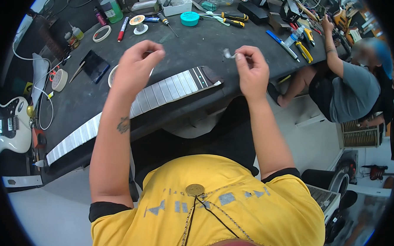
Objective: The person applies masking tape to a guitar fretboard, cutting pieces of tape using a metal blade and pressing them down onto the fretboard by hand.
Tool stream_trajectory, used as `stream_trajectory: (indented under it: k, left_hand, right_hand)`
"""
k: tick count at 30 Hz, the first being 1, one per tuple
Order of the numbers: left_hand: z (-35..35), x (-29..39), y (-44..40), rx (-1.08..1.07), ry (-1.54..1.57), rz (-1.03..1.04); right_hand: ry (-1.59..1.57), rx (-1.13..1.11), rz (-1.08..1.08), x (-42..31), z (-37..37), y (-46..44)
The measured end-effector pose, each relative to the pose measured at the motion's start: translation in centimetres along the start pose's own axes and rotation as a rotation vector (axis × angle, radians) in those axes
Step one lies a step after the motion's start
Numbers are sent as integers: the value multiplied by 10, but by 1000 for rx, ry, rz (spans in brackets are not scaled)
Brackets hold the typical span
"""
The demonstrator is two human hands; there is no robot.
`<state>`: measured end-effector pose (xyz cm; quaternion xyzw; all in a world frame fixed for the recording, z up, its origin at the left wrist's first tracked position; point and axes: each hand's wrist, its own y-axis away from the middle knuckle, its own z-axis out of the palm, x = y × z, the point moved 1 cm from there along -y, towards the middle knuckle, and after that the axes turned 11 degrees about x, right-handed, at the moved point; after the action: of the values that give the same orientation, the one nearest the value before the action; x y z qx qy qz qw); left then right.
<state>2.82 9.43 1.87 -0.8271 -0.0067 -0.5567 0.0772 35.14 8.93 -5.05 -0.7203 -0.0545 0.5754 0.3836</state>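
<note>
A guitar neck [163,91] lies slantwise along the bench's near edge, pale strips covering its fingerboard between the frets and its dark end at the right. My left hand [136,69] hovers over the neck, thumb and fingers closed; what they hold, if anything, cannot be made out. Beyond the neck's right end, my right hand [254,73] pinches a small crumpled whitish strip [228,54], its material unclear. Partly hidden behind my left hand is a white roll [112,76].
Along the back are a teal round tin [190,18], a solder spool [138,24], screwdrivers [233,23] and a green bottle [110,8]. Yellow-handled pliers [303,52] lie right. A white electric guitar [14,125] stands left. Another person [352,83] sits at the right.
</note>
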Motion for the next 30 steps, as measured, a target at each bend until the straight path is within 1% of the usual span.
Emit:
stream_trajectory:
  k: [1,2,5,8,9,12,13,16,17,21,23,26,27,30]
  left_hand:
    - [-9,4,5,18,-71,10]
    - [-17,3,8,33,-142,71]
    - [-37,-4,17,85,-336,231]
    - [-48,-18,16,176,-444,277]
    - [-49,-23,16,206,-407,252]
    - [-45,-40,17,222,-392,241]
    - [-45,-41,18,206,-403,269]
    - [-44,-40,23,178,-433,335]
    - [-45,-41,23,172,-443,348]
    - [-44,-42,27,178,-473,386]
    - [-42,-38,27,182,-474,366]
    - [-45,-39,24,241,-456,332]
    - [-47,-40,23,268,-447,318]
    - [-53,-41,20,356,-419,209]
  right_hand:
    - [31,19,39,7,-8,-5]
    - [61,38,77,12,-13,-8]
    - [98,7,47,15,-20,-6]
    - [19,-44,76,-1,-14,11]
    - [-15,-81,-21,-16,-8,14]
    - [74,-187,-215,-24,-2,22]
    - [86,-206,-208,-21,0,25]
    - [274,-334,-280,-25,-1,34]
    - [299,-339,-303,-25,-2,37]
    - [241,-305,-249,-20,-7,43]
    - [207,-287,-217,-20,-8,41]
    - [152,-169,-159,-21,-8,31]
    - [179,-99,-148,-24,-6,27]
    - [349,-59,-347,-10,-8,7]
